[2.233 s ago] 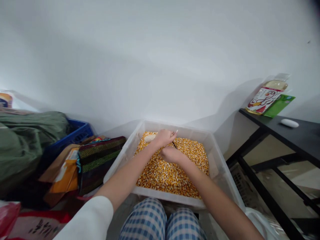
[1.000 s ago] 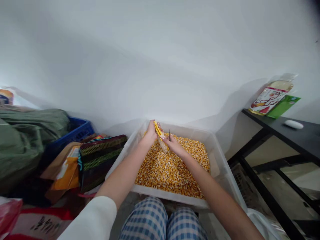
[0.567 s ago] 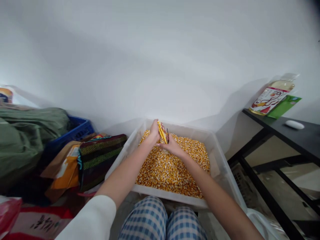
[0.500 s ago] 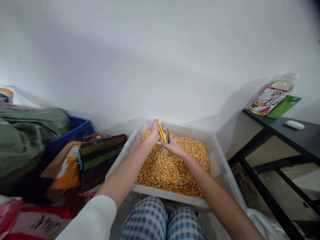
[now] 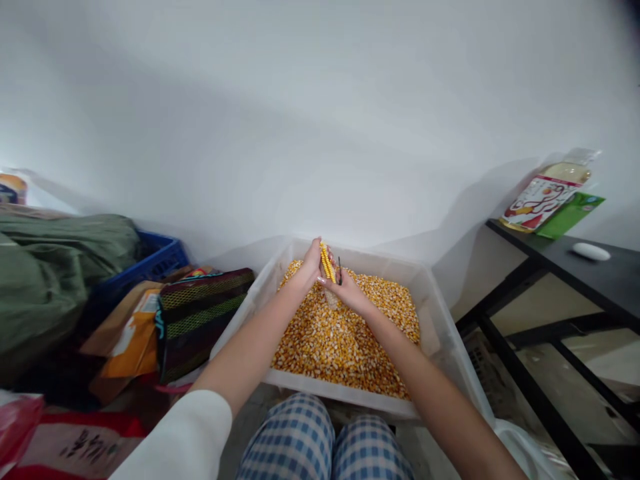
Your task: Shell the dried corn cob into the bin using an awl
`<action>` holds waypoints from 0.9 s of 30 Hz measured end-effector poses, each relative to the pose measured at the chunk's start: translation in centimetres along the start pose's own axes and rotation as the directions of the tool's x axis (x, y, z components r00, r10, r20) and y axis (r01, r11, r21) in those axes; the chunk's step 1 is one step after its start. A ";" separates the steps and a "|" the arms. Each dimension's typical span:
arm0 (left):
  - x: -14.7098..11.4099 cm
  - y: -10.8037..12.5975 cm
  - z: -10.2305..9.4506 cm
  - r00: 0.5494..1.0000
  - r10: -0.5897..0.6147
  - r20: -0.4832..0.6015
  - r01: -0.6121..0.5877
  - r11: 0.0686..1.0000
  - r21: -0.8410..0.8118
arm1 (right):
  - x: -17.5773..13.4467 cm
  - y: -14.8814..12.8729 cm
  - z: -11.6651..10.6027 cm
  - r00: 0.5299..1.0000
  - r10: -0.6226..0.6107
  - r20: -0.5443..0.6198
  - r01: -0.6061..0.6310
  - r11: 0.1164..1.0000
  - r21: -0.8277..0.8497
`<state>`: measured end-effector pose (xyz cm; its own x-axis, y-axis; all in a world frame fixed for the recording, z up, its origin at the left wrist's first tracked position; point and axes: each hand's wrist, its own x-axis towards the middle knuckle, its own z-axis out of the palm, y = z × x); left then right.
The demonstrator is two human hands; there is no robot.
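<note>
An ear of corn (image 5: pixel 327 262) with rows of yellow kernels is held upright at a slant by my left hand (image 5: pixel 313 261), its fingers wrapped round the ear. My right hand (image 5: pixel 347 291) is closed just right of it, thumb against the ear's lower part. A thin dark tool (image 5: pixel 340 272) sticks up out of the right hand; its kind is too small to make out. A bare, pale part of the cob (image 5: pixel 331 300) seems to show below the hands. Beneath them, loose corn kernels (image 5: pixel 335 347) fill a translucent plastic bin (image 5: pixel 345 395).
A black shelf (image 5: pixel 555 257) at the right carries a bottle (image 5: pixel 545 197), a green packet (image 5: pixel 570 215) and a white oval object (image 5: pixel 591 251). At the left are a blue crate (image 5: pixel 163 257), green cloth (image 5: pixel 70 260) and a striped mesh bag (image 5: pixel 205 320). A white wall rises behind.
Both hands and the ear of corn have shifted slightly to the right. The grip of each hand looks the same.
</note>
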<state>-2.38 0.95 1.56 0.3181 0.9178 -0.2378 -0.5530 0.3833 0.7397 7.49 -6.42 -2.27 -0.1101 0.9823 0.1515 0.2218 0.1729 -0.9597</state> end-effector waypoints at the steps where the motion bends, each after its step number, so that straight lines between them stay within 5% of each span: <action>1: 0.1 0.0 -0.1 1.000 -0.006 0.013 0.006 1.000 -0.003 | 0.0 -0.1 0.0 1.000 -0.002 0.008 0.002 1.000 0.020; 7: -0.3 0.4 -0.1 0.987 -0.125 0.098 0.122 0.992 0.037 | -0.4 -0.5 -0.5 0.978 -0.010 0.207 -0.014 0.993 0.113; 18: -0.6 0.6 -0.4 0.959 -0.208 0.194 0.196 0.977 0.078 | -0.5 -0.5 -0.9 0.954 -0.040 0.296 -0.009 0.986 0.164; 27: -0.5 0.6 -0.5 0.953 -0.218 0.211 0.210 0.976 0.058 | -0.4 -0.2 -1.1 0.953 0.064 0.295 -0.115 0.981 0.157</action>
<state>-3.25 0.72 1.83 0.5863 0.7690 -0.2545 -0.4280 0.5609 0.7087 8.52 -6.81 -1.93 -0.3765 0.9263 0.0132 0.0776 0.0458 -0.9959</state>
